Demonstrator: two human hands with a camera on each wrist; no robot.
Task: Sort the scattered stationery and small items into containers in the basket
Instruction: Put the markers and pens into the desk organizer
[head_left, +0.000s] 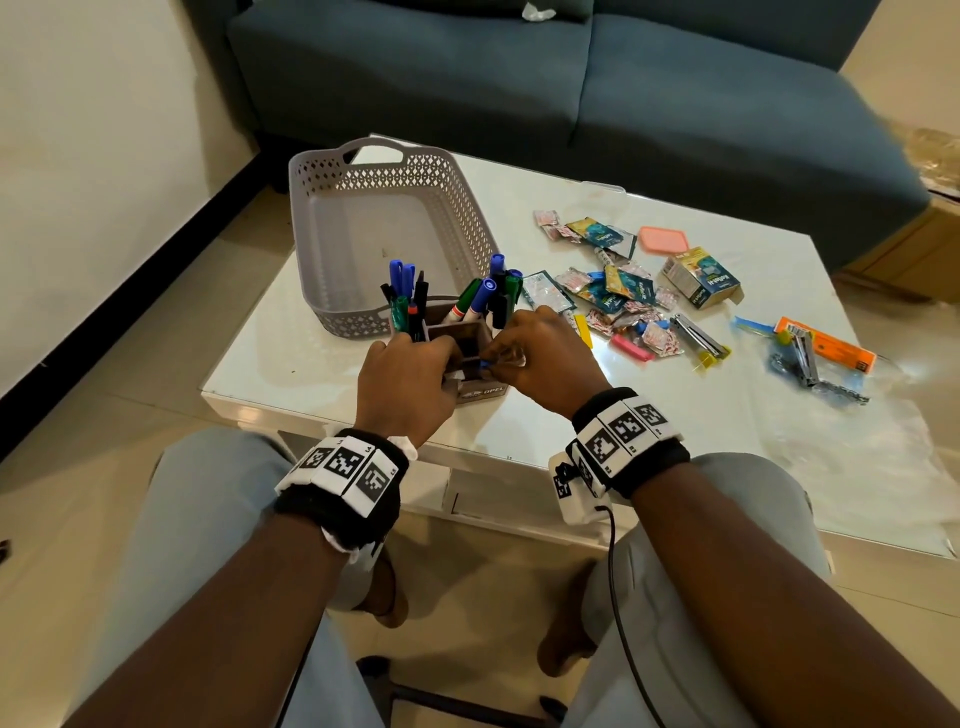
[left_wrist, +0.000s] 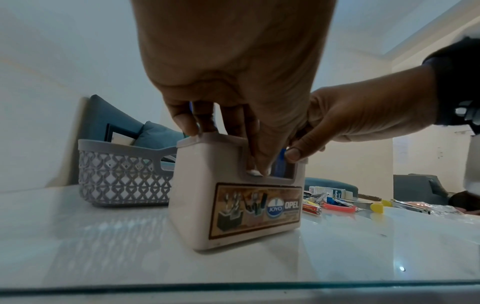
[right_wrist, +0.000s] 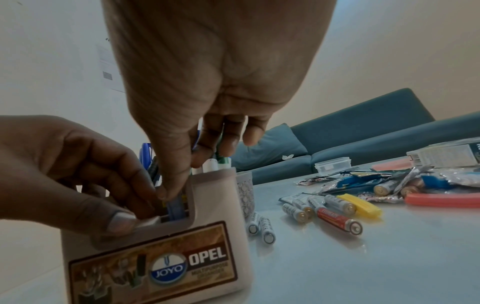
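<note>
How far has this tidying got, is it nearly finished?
Not nearly. Done: markers stand in the beige organizer. In hand: the left hand steadies the organizer by its front edge while the right hand slips a small blue item into its front slot. Left: the grey basket looks empty, the organizer sits outside it on the table, and batteries, sachets and staplers lie scattered.

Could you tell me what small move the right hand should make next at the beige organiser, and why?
Probably let go: the right hand pinches a small blue item already low in the front slot of the beige plastic pen organiser, which the left hand grips at the rim. Then it could reach for the loose batteries.
</note>
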